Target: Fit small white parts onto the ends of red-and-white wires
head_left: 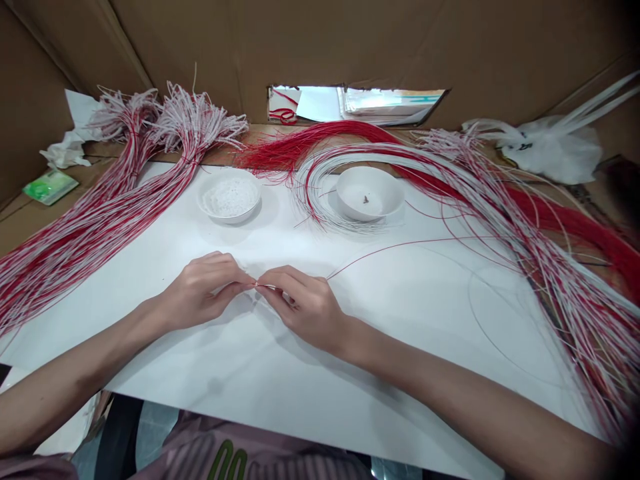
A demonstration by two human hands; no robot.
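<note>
Above the middle of the white board, my left hand (207, 287) and my right hand (310, 303) meet fingertip to fingertip. Both are closed in a pinch on the ends of thin wires, one red and one white. A short white stretch shows between the fingers of my right hand; the exact joint is too small to make out. From behind that hand the thin red wire (380, 251) runs in a curve to the right, towards a loose bundle of red and white wires (560, 267). A white bowl with small clear-white bits (230, 217) stands beyond my left hand.
Another white bowl (370, 212) holds a small dark bit. Tied red-and-white wire bundles (165, 170) lie at left; a red bundle (320, 137) curves along the back. A green packet (50, 187) and a white plastic bag (555, 150) lie at the sides. Cardboard walls (200, 40) enclose the board (240, 393).
</note>
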